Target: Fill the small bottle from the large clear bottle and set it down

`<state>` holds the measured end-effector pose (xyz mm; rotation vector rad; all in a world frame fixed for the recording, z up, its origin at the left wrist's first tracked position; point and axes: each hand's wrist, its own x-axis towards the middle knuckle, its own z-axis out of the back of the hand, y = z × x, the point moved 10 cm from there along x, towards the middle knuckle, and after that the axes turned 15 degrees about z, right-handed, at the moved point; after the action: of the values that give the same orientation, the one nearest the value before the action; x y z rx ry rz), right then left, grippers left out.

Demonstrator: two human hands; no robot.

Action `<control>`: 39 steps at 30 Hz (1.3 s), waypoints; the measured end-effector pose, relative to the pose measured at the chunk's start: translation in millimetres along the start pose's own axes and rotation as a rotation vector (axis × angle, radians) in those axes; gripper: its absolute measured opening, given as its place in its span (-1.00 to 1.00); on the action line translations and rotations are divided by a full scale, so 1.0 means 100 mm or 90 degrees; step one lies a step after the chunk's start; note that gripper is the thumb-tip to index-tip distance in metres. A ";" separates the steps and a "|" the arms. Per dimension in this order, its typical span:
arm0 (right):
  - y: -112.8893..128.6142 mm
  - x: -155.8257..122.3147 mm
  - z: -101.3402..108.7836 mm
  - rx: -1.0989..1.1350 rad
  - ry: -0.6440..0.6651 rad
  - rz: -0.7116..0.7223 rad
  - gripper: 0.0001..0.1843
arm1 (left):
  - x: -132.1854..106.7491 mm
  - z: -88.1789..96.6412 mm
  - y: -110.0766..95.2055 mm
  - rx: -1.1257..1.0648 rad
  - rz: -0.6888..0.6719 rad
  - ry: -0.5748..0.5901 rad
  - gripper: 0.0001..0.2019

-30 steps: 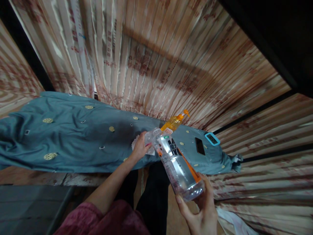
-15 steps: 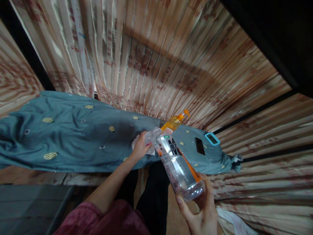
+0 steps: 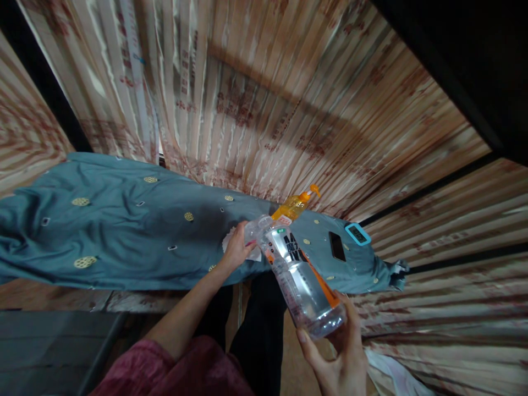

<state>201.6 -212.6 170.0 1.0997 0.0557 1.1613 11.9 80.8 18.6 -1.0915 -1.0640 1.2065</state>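
Note:
My right hand [image 3: 336,346] is closed round the base end of a large clear plastic drink bottle [image 3: 303,280] with a silver, black and orange label. The bottle lies tilted, its base toward me and its neck pointing away to the left. At the neck, my left hand [image 3: 238,247] grips a small clear plastic container [image 3: 251,233]; the bottle's mouth is at or just over it, and I cannot tell whether they touch. Under the left hand lies a white tissue [image 3: 254,254]. Just behind the bottle neck is an orange pump bottle [image 3: 292,208], partly hidden.
A teal cloth with yellow pineapple prints [image 3: 124,220] covers the long narrow table. Toward its right end lie a black phone [image 3: 337,246] and a blue-framed digital timer [image 3: 358,234]. Pleated curtains [image 3: 256,110] hang behind, with black frame bars [image 3: 433,187] at the sides.

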 end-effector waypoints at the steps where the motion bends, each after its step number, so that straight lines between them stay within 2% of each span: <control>1: 0.00 0.00 0.00 0.001 0.001 0.000 0.12 | 0.00 0.00 0.00 0.002 0.000 -0.003 -0.35; 9: -0.01 -0.01 0.00 -0.006 0.011 0.017 0.05 | 0.01 -0.02 0.02 0.016 -0.005 0.001 -0.34; 17: -0.01 -0.01 -0.01 0.010 0.008 -0.016 0.20 | 0.01 0.00 0.00 0.002 0.004 -0.001 -0.36; 23: 0.03 0.00 -0.01 0.010 0.009 0.004 0.08 | 0.02 0.00 0.00 0.005 0.005 0.006 -0.35; 31: 0.02 0.01 0.00 -0.001 0.008 0.005 0.10 | 0.02 0.00 -0.01 0.000 0.014 0.003 -0.36; 39: 0.04 0.02 0.00 -0.023 0.015 0.023 0.02 | 0.01 0.01 -0.04 -0.010 0.017 0.007 -0.36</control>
<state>200.2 -211.5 173.9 1.0590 0.0334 1.2039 11.8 81.5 22.7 -1.1275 -1.0550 1.2137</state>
